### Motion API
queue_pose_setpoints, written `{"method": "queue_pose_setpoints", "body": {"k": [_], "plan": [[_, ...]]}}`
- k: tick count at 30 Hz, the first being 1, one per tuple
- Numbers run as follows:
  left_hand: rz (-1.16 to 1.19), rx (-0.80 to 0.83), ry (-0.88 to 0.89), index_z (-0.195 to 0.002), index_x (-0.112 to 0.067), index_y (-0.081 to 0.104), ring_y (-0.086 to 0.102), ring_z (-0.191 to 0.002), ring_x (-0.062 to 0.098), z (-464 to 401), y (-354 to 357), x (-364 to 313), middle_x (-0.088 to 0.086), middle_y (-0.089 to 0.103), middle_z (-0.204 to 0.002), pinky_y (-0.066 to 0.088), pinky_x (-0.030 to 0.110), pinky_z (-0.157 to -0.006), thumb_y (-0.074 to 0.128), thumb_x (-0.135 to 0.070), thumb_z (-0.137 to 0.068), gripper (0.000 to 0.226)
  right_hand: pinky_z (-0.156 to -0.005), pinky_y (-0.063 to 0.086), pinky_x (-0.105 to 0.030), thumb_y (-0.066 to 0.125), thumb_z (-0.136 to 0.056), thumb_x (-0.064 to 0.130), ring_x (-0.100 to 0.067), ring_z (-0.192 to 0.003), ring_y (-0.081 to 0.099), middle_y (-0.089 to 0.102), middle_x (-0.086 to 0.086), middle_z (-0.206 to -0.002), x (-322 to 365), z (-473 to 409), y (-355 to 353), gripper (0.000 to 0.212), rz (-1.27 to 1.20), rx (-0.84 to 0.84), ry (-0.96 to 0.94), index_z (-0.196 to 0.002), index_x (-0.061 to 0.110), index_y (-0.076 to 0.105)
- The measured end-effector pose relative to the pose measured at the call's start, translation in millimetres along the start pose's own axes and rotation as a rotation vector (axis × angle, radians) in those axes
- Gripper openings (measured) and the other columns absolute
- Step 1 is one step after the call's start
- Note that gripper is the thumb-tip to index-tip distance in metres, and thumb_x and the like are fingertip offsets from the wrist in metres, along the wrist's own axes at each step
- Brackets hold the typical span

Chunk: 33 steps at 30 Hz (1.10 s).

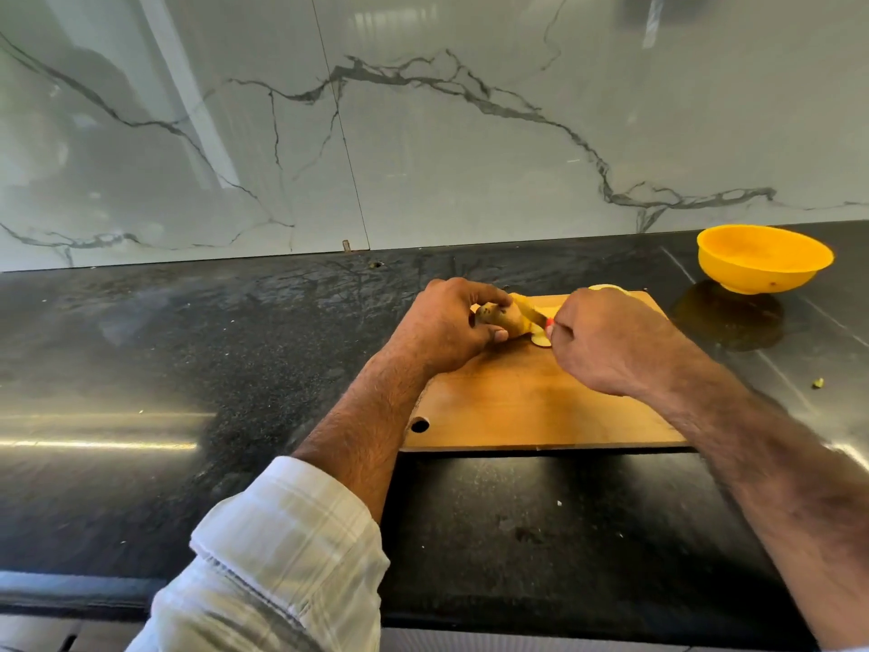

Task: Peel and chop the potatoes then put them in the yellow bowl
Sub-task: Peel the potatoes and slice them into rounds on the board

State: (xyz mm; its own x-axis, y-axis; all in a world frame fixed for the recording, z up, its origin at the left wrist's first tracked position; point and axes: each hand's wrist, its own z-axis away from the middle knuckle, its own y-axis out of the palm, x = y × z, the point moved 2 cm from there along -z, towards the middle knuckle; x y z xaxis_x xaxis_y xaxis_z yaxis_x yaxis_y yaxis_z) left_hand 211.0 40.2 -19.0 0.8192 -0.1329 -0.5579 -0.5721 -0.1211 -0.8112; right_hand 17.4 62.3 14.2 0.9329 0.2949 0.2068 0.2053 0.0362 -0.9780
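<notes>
Black stone makes up the counter (235,369), backed by a white marble wall (423,134) with dark veins. On the counter lies a wooden board (531,407), with a round hole near its front left corner. At the board's far edge the left hand (446,327) grips a potato (503,317), fingers curled over its top and thumb beneath. The potato is partly peeled: its left end is brown and speckled with skin, its right part bare and pale yellow. The right hand (606,341) is closed around a tool with a bit of red handle (549,322) showing at the fingers; its working end meets the potato's bare side, but blur hides what kind of tool it is. A pale round slice (541,341) lies on the board just under the potato, and another pale piece (606,288) sits at the board's far edge behind the right hand. The yellow bowl (764,261) stands near the counter's back edge, right of the board and apart from it. A small green scrap (818,383) lies on the counter right of the board.
</notes>
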Motion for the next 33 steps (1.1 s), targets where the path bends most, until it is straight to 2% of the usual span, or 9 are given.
{"method": "queue_pose_setpoints", "body": {"k": [4, 8, 13, 17, 20, 22, 24, 27, 33], "plan": [[-0.007, -0.038, -0.023, -0.132, -0.041, 0.071, 0.064, -0.118, 0.018, 5.2, 0.3, 0.2, -0.002, 0.07, -0.133, 0.058, 0.048, -0.101, 0.087, -0.033, -0.086, 0.049, -0.063, 0.054, -0.031, 0.047, -0.108, 0.036, -0.017, -0.074, 0.066, 0.067, -0.004, -0.08, 7.3, 3.9, 2.8, 0.035, -0.022, -0.035, -0.001, -0.106, 0.011, 0.071], [0.015, -0.054, 0.008, -0.128, -0.037, 0.074, 0.067, -0.109, 0.009, 7.9, -3.1, 1.2, -0.011, 0.074, -0.126, 0.06, 0.041, -0.097, 0.089, -0.03, -0.085, 0.047, -0.057, 0.048, -0.028, 0.047, -0.106, 0.037, -0.014, -0.07, 0.063, 0.063, -0.001, -0.076, 15.3, 7.2, 8.5, 0.033, -0.025, -0.084, -0.025, -0.1, 0.014, 0.069], [0.022, -0.043, 0.006, -0.127, -0.036, 0.075, 0.066, -0.106, 0.009, 8.7, -5.0, -1.6, -0.01, 0.074, -0.126, 0.06, 0.041, -0.097, 0.089, -0.028, -0.084, 0.046, -0.065, 0.051, -0.03, 0.055, -0.105, 0.032, -0.017, -0.079, 0.061, 0.052, 0.001, -0.076, 29.3, 8.4, 0.4, 0.024, 0.045, 0.013, -0.007, -0.114, 0.013, 0.065], [0.009, -0.034, 0.003, -0.126, -0.035, 0.075, 0.065, -0.113, 0.012, 6.4, -5.8, -4.0, -0.01, 0.074, -0.127, 0.057, 0.044, -0.103, 0.088, -0.025, -0.085, 0.044, -0.089, 0.059, -0.038, 0.061, -0.102, 0.033, -0.025, -0.102, 0.067, 0.064, -0.008, -0.106, 42.2, -3.1, -7.9, 0.04, 0.104, 0.14, 0.038, -0.135, 0.011, 0.058], [-0.007, -0.017, -0.003, -0.128, -0.034, 0.075, 0.064, -0.116, 0.012, 4.7, -6.1, -6.1, -0.01, 0.074, -0.127, 0.056, 0.044, -0.105, 0.086, -0.024, -0.088, 0.043, -0.094, 0.057, -0.04, 0.065, -0.1, 0.032, -0.028, -0.11, 0.066, 0.064, -0.011, -0.126, 44.3, -12.0, -8.9, 0.05, 0.111, 0.206, 0.042, -0.144, 0.012, 0.05], [-0.027, -0.015, 0.004, -0.129, -0.032, 0.074, 0.064, -0.114, 0.012, 3.4, -6.8, -7.1, -0.008, 0.074, -0.127, 0.056, 0.043, -0.105, 0.085, -0.023, -0.089, 0.042, -0.094, 0.057, -0.041, 0.066, -0.099, 0.031, -0.026, -0.104, 0.064, 0.063, -0.011, -0.121, 43.0, -17.1, -8.2, 0.05, 0.106, 0.208, 0.037, -0.143, 0.012, 0.05], [-0.038, -0.018, 0.003, -0.129, -0.032, 0.075, 0.064, -0.111, 0.011, 2.4, -8.1, -7.0, -0.008, 0.074, -0.127, 0.056, 0.041, -0.103, 0.085, -0.023, -0.089, 0.043, -0.093, 0.058, -0.041, 0.067, -0.099, 0.031, -0.024, -0.093, 0.059, 0.057, -0.007, -0.106, 40.7, -18.7, -6.5, 0.048, 0.106, 0.19, 0.03, -0.141, 0.013, 0.052], [-0.047, -0.018, 0.006, -0.13, -0.033, 0.075, 0.064, -0.115, 0.014, 0.5, -8.5, -6.6, -0.008, 0.072, -0.131, 0.056, 0.041, -0.104, 0.085, -0.024, -0.088, 0.044, -0.09, 0.06, -0.039, 0.063, -0.101, 0.032, -0.021, -0.093, 0.063, 0.057, -0.002, -0.096, 32.4, -11.6, -4.9, 0.034, 0.131, 0.153, 0.002, -0.129, 0.015, 0.061], [-0.03, -0.035, 0.053, -0.13, -0.034, 0.075, 0.066, -0.105, 0.007, 1.5, -5.8, 4.1, -0.008, 0.075, -0.128, 0.057, 0.029, -0.094, 0.086, -0.027, -0.089, 0.043, -0.087, 0.057, -0.035, 0.058, -0.104, 0.032, -0.024, -0.102, 0.064, 0.062, -0.006, -0.108, 28.5, -7.0, -2.0, 0.033, 0.076, 0.19, 0.009, -0.13, 0.013, 0.058]]}}
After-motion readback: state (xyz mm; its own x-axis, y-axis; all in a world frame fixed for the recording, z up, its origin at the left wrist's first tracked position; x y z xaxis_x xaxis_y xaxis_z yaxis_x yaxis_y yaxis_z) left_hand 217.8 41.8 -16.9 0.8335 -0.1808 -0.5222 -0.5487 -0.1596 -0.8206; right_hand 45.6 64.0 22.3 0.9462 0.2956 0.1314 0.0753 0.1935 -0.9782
